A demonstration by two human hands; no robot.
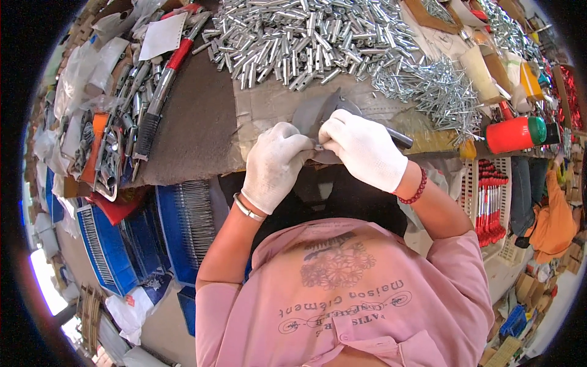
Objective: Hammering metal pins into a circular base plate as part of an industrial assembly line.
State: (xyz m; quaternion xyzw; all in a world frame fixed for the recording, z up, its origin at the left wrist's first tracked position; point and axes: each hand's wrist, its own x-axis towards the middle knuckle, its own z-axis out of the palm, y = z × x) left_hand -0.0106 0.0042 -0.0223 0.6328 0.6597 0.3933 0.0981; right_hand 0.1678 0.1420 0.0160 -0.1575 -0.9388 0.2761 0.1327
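Both my hands wear white knitted gloves and meet at the near edge of the bench. My left hand [276, 160] pinches a small metal piece [318, 147] between thumb and fingers. Opposite it, the fingertips of my right hand [362, 147] close on the same small piece; its exact kind is too small to tell. Just behind the hands lies a dark grey, pointed flat thing [313, 112]. A dark rod-like end [400, 138] sticks out past my right hand, the rest hidden behind it. Farther back spreads a heap of short silver metal tubes [306, 43].
Thin metal pins [443, 92] lie piled at the right, beside a red can with a green lid [516, 134]. Tools and plastic bags crowd the left, with a red-and-black bar [165, 85]. Blue bins [183, 226] stand below left; a white crate [471, 196] holds red-handled parts at right.
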